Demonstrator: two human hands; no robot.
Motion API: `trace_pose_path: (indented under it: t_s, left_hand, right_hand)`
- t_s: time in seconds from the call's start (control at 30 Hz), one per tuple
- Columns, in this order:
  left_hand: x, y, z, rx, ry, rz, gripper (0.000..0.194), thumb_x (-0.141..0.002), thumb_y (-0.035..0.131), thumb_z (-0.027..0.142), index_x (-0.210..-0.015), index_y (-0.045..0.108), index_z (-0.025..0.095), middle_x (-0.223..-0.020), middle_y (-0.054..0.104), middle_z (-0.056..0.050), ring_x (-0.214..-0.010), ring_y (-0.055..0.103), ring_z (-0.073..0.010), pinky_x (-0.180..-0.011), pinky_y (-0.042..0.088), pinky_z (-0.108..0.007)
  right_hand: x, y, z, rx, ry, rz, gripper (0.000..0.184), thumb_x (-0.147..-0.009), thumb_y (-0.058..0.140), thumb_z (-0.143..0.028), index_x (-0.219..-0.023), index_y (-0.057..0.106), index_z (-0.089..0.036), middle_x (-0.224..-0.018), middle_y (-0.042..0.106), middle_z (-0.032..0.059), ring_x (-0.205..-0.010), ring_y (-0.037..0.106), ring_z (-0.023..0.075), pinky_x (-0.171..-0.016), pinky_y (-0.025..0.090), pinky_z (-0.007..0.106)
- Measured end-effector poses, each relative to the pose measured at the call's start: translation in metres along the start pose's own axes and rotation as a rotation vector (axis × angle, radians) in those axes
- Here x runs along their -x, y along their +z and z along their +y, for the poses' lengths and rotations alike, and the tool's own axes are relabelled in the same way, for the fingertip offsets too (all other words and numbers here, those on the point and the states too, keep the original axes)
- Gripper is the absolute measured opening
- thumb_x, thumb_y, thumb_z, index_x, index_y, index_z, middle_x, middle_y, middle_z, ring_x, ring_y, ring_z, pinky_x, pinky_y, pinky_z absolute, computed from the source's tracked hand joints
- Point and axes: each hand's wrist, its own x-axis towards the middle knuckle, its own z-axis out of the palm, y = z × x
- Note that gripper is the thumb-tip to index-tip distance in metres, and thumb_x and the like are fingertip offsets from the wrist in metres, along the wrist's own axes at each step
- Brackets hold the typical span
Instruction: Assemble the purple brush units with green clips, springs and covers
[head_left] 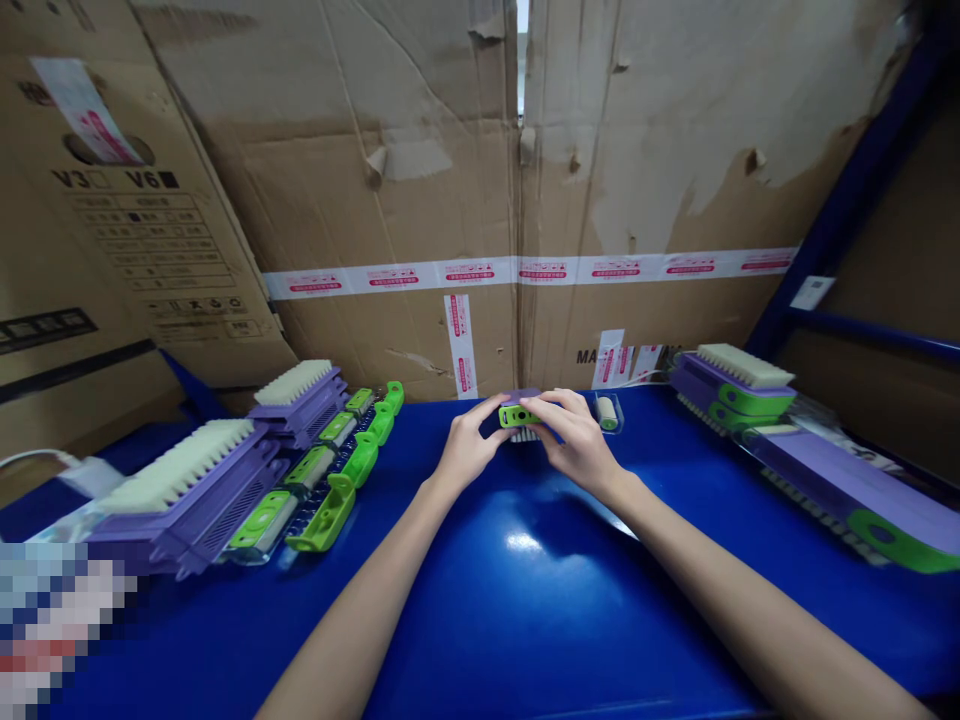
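Observation:
At the far middle of the blue table, both my hands are closed around a small purple brush-like piece with a green end cap. White bristles show under it. My left hand pinches its left side with thumb and fingers. From the right, my right hand grips the same piece, its fingers across the top and the green end. Just right of my right hand lies a clear plastic case with a pale cylinder inside. My fingers hide much of the held piece.
Left, purple parts with cream bristles stand beside a row of green-and-clear cartridges and several green caps. Right are purple brush units with green ends. Cardboard walls close off the back; a blue metal frame rises right.

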Motion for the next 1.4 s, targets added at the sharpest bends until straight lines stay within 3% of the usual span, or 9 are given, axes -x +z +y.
trace_pose_path:
  t_s: [0.33,0.9,1.07,1.4]
  left_hand:
    - [0.0007,-0.0012,0.0001,0.008,-0.036,0.003,0.044,-0.076,0.067,0.023,-0.119,0.060,0.023,-0.122,0.063,-0.003,-0.115,0.058,-0.0228,-0.101,0.046,-0.039]
    - [0.0002,-0.0020,-0.0002,0.011,-0.059,-0.003,0.046,-0.074,0.069,0.020,-0.119,0.060,0.020,-0.123,0.063,-0.004,-0.116,0.058,-0.0212,-0.103,0.044,-0.035]
    - [0.0006,-0.0030,0.0020,0.001,-0.067,-0.013,0.046,-0.074,0.069,0.019,-0.120,0.060,0.020,-0.123,0.062,-0.003,-0.116,0.057,-0.0207,-0.104,0.043,-0.034]
    - [0.0011,-0.0015,0.0009,0.014,-0.037,-0.024,0.048,-0.074,0.071,0.020,-0.120,0.060,0.021,-0.125,0.061,-0.005,-0.117,0.057,-0.0206,-0.105,0.042,-0.036]
  right_hand:
    - [0.0011,-0.0011,0.0009,-0.004,0.015,0.063,0.034,-0.088,0.051,-0.016,-0.120,0.060,-0.023,-0.100,0.068,0.0088,-0.095,0.060,0.0202,-0.083,0.051,0.039]
    - [0.0040,0.0005,0.0054,0.066,-0.011,0.003,0.037,-0.085,0.055,-0.016,-0.122,0.057,-0.022,-0.107,0.067,0.0090,-0.104,0.057,0.0228,-0.090,0.047,0.044]
    - [0.0048,-0.0004,0.0035,0.007,0.028,-0.034,0.038,-0.085,0.055,-0.017,-0.122,0.057,-0.025,-0.109,0.068,0.0062,-0.105,0.057,0.0226,-0.089,0.048,0.044]
    - [0.0036,0.0052,0.0027,-0.099,0.238,0.051,0.035,-0.082,0.059,-0.019,-0.117,0.060,-0.023,-0.109,0.067,0.0073,-0.102,0.056,0.0226,-0.088,0.050,0.043]
